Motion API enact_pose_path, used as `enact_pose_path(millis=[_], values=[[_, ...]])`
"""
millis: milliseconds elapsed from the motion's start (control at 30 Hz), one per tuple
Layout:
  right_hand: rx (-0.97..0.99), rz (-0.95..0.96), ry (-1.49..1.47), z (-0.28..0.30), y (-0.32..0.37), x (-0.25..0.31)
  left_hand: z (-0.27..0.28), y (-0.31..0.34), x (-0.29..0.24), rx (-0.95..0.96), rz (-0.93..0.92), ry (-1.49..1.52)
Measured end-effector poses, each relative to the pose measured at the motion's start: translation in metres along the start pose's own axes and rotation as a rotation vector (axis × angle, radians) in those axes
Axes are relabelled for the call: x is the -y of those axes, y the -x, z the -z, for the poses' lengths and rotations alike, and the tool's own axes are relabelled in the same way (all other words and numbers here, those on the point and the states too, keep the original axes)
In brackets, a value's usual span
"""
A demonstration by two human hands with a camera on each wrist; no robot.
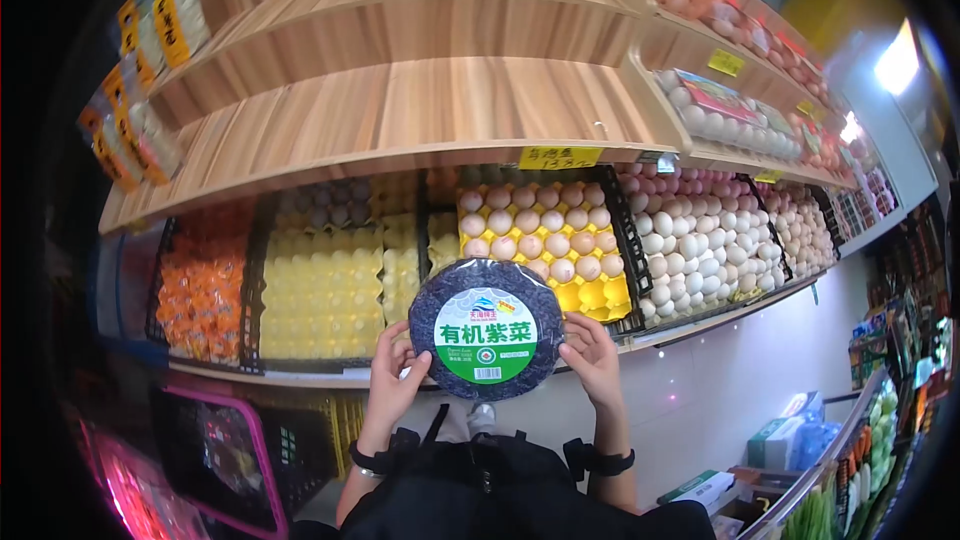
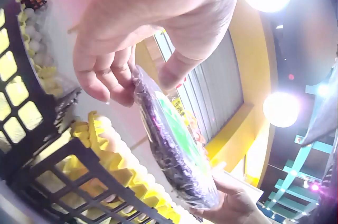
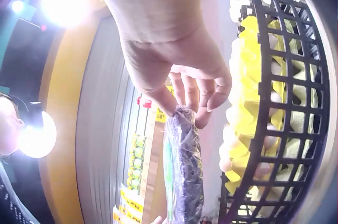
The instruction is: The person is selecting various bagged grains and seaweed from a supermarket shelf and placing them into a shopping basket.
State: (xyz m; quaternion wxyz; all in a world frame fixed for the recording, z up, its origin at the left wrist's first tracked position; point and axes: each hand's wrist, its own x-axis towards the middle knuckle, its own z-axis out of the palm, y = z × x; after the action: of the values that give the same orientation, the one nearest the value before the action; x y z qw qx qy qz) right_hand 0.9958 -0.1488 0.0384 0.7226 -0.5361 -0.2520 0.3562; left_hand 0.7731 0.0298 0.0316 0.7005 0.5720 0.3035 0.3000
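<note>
A round, flat pack of dried seaweed, dark purple under clear wrap with a green and white label, is held up in front of the body. My left hand pinches its left edge, thumb on the label side and fingers behind. On the opposite edge my right hand pinches it the same way. In the left wrist view the pack appears nearly edge-on between thumb and fingers. The right wrist view shows the pack's wrapped rim below the right thumb and fingertips.
Behind the pack, a yellow tray of eggs sits in a black crate, beside white eggs and orange packets. Wooden shelves rise above. A pink-edged black basket stands lower left; boxes and vegetables lie lower right.
</note>
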Motion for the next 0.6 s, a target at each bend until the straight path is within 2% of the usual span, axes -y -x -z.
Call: enact_pose_path(millis=[267, 400, 467, 533, 600], values=[[-0.266, 0.183, -0.014, 0.019, 0.012, 0.045, -0.044, -0.051, -0.052, 0.311, -0.176, -0.178], [-0.237, 0.261, 0.042, 0.011, -0.002, 0.070, -0.048, -0.064, -0.068, 0.315, -0.312, -0.242], [-0.145, 0.291, 0.031, -0.001, -0.020, 0.075, -0.034, -0.068, -0.075, 0.293, -0.418, -0.345], [-0.089, 0.330, 0.038, -0.017, -0.038, 0.080, -0.013, -0.068, -0.079, 0.295, -0.313, -0.337], [0.013, 0.319, 0.092, -0.032, -0.058, 0.077, 0.003, -0.064, -0.092, 0.313, -0.130, -0.222]])
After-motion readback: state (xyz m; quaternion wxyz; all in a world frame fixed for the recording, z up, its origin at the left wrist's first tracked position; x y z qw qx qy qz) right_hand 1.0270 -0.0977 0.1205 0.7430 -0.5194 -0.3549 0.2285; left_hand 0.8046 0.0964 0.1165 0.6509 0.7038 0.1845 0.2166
